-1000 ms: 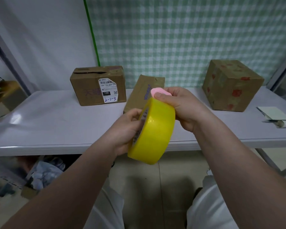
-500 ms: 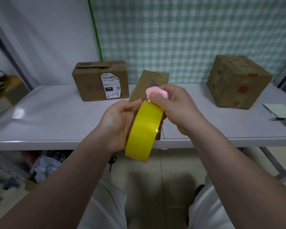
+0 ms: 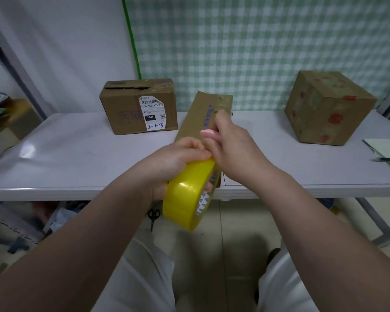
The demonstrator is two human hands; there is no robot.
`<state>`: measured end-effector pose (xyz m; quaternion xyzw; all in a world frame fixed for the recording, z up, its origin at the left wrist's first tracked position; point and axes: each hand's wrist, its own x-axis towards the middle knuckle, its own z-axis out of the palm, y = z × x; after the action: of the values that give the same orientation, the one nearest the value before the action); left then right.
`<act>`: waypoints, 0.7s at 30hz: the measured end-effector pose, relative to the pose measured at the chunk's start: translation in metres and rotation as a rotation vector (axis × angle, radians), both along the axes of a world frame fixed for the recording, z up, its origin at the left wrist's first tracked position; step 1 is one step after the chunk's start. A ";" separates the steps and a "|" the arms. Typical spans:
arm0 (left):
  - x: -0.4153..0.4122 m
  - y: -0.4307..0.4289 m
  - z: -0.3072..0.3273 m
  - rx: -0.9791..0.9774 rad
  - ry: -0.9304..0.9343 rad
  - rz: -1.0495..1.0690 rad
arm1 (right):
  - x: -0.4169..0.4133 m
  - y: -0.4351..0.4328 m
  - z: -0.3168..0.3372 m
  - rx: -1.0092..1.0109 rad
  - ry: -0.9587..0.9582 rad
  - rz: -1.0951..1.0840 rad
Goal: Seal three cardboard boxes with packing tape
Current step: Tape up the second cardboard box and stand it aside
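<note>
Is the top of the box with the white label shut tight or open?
Partly open: the labelled box shows a dark gap under its top flap, along the front edge.

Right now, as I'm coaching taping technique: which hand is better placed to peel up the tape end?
Right, probably. The right hand touches the top edge of the tape roll, though it also holds a pink object; the left hand grips the roll, steadying it.

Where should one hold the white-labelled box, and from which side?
Probably its two short ends at once, reaching from the front: the labelled box lies wide, and its top flap gapes, so the top holds poorly.
</note>
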<state>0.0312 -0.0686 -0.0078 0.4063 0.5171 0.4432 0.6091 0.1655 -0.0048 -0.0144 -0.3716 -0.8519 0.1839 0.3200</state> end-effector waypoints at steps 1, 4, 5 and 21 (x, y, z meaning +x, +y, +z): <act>-0.001 0.000 0.000 -0.012 0.007 -0.011 | 0.000 0.003 -0.001 -0.095 0.020 0.028; -0.003 0.000 -0.003 -0.046 0.000 -0.023 | 0.002 0.007 -0.005 -0.520 0.183 0.160; -0.003 -0.001 -0.003 -0.050 0.005 -0.026 | 0.004 0.010 -0.006 -0.643 0.268 0.166; -0.002 -0.002 -0.011 -0.047 -0.019 -0.017 | 0.030 0.022 -0.002 -0.731 0.153 0.098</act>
<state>0.0288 -0.0705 -0.0186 0.3919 0.5183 0.4296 0.6271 0.1953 0.0169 -0.0166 -0.4054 -0.7201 0.5183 0.2199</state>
